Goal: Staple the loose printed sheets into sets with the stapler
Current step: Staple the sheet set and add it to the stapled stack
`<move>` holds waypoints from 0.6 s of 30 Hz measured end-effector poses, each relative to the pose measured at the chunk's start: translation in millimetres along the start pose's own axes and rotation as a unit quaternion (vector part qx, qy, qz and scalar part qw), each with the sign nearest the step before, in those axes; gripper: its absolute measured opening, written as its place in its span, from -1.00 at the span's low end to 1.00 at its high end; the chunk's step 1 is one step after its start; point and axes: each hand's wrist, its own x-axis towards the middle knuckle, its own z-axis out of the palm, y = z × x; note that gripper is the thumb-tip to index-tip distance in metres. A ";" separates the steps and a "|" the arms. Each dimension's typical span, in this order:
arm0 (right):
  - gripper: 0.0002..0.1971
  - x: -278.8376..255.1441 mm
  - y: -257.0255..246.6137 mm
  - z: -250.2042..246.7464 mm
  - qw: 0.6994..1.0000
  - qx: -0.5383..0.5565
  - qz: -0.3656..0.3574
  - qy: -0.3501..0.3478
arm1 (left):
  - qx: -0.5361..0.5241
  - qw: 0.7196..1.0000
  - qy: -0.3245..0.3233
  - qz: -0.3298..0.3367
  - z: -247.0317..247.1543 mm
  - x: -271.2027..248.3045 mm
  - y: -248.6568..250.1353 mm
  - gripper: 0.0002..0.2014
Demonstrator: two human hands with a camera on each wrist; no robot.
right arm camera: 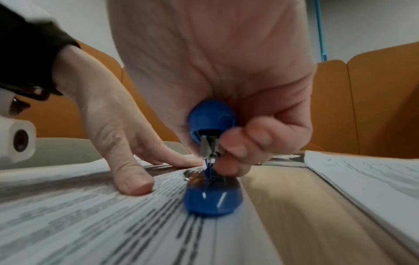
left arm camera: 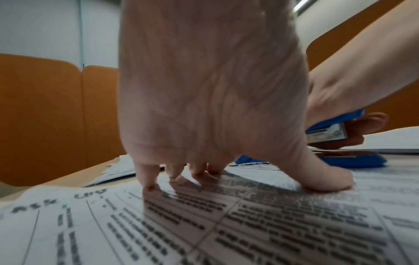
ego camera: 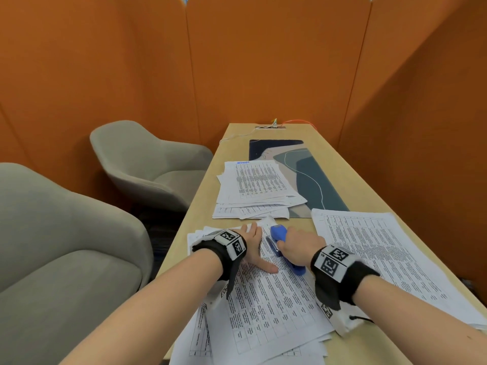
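A blue stapler (ego camera: 283,246) lies on the near stack of printed sheets (ego camera: 274,306), its base (right arm camera: 211,199) flat on the paper and its top arm (right arm camera: 212,118) raised. My right hand (ego camera: 300,246) grips that top arm, fingers curled round it (right arm camera: 240,152). My left hand (ego camera: 254,248) lies flat on the same sheets just left of the stapler, with straight fingers (left arm camera: 149,177) and thumb (left arm camera: 326,177) pressing the paper down. The stapler (left arm camera: 335,130) shows to the right of the left thumb.
A second pile of printed sheets (ego camera: 253,188) lies farther up the wooden table (ego camera: 350,180), partly over a dark patterned mat (ego camera: 311,167). A third stack (ego camera: 382,254) sits at the right. Two grey chairs (ego camera: 147,162) stand left of the table. Orange partitions surround it.
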 end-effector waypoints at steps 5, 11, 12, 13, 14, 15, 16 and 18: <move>-0.68 -7.0 -8.5 -10.8 1.000 -0.019 -0.024 -0.003 | -0.016 1.000 -0.004 0.003 2.8 2.3 -3.2 0.20; -0.70 -3.0 -13.4 -9.9 0.999 -0.033 0.000 -0.001 | -0.028 1.000 0.010 0.010 8.6 3.9 -4.6 0.21; -0.71 -1.8 -14.2 -10.5 0.999 -0.037 -0.003 -0.003 | -0.022 1.000 0.011 0.009 7.9 3.6 -4.3 0.21; -0.75 0.2 -15.4 -10.1 0.999 -0.044 -0.007 -0.007 | -0.016 1.000 0.012 0.009 7.2 3.1 -4.0 0.21; -0.81 3.5 -16.9 -9.6 0.999 -0.049 -0.012 -0.011 | -0.011 1.000 0.012 0.009 6.2 2.6 -3.5 0.21; -0.85 5.6 -17.5 -9.0 0.999 -0.052 -0.013 -0.009 | -0.009 1.000 0.010 0.008 6.2 2.4 -2.7 0.21; -0.85 7.4 -17.7 -8.1 0.999 -0.046 -0.009 -0.004 | -0.007 1.000 0.008 0.006 6.4 2.0 -2.2 0.21; -0.76 7.5 -15.4 -6.2 1.000 -0.018 0.004 0.006 | -0.003 1.000 0.010 0.002 5.5 0.1 -0.6 0.20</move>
